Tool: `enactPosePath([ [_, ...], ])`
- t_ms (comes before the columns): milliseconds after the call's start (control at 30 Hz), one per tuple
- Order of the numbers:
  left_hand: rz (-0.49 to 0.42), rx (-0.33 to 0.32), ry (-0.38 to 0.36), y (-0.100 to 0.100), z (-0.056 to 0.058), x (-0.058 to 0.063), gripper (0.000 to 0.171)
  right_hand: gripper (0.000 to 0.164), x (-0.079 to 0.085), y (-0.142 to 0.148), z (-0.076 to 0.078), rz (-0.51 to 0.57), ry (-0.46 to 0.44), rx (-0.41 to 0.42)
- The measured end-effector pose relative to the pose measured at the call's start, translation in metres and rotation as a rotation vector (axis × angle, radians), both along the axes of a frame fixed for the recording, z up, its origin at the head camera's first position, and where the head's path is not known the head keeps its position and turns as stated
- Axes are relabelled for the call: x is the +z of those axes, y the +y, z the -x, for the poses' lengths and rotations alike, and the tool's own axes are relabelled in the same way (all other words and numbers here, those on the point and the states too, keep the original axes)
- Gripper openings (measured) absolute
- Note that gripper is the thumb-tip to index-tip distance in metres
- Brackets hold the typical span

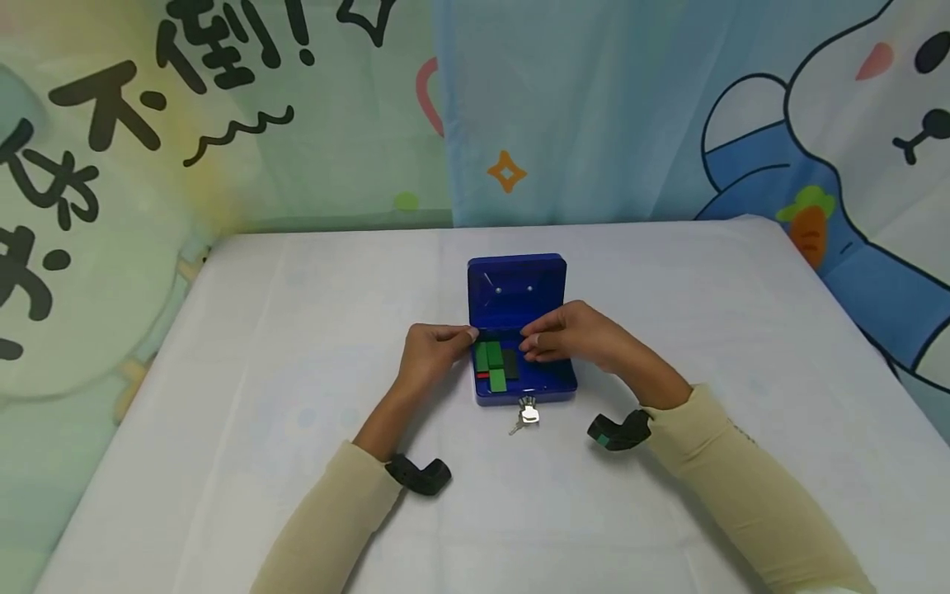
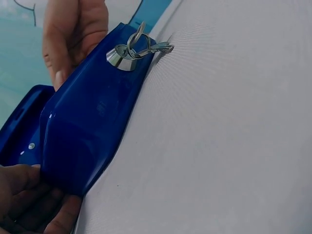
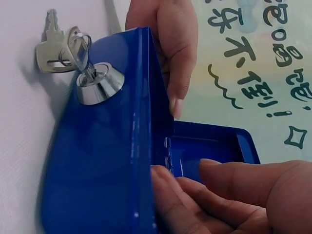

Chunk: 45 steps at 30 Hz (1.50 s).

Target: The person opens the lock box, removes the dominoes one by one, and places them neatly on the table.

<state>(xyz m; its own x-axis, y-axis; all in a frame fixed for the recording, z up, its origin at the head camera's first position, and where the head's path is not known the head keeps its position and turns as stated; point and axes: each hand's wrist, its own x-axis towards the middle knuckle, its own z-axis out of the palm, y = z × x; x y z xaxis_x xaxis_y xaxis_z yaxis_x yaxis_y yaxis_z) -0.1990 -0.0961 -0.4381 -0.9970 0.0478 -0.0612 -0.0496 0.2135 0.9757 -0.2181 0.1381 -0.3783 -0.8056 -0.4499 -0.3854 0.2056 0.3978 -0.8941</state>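
Note:
A blue metal cash box (image 1: 525, 396) stands on the table with its lid (image 1: 512, 280) raised. Green blocks (image 1: 488, 356), a dark grey block (image 1: 510, 364) and a small red piece (image 1: 483, 375) lie in its left half. My left hand (image 1: 436, 353) grips the box's left wall, thumb at the rim; in the left wrist view the fingers (image 2: 63, 214) lie against the outside. My right hand (image 1: 567, 337) reaches over the right part of the box. Its thumb stands apart from the fingertips (image 3: 163, 180), which dip inside, and I see nothing held there.
A silver lock (image 3: 101, 83) with keys (image 3: 51, 51) on a ring projects from the box front. White cloth covers the table (image 1: 297, 330). Printed curtains (image 1: 564, 107) hang behind it. Dark wrist devices (image 1: 419, 476) sit at both sleeve cuffs.

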Motion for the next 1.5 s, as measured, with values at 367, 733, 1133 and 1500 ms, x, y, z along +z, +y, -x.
enactPosePath([
  [367,-0.001,-0.007,0.007,-0.001,0.000,0.000,0.023,0.035,-0.004,-0.006,0.000,-0.066,0.029,0.026],
  [733,0.003,-0.004,0.009,0.000,0.001,0.000,0.022,0.033,-0.006,-0.013,-0.002,-0.130,0.102,0.134],
  [1133,0.008,-0.003,-0.010,0.000,-0.001,0.001,0.023,0.025,-0.008,-0.013,-0.006,-0.185,0.138,0.217],
  [1500,0.011,0.009,0.003,0.001,-0.001,0.001,0.022,0.029,-0.012,-0.018,-0.013,-0.183,0.210,0.204],
])
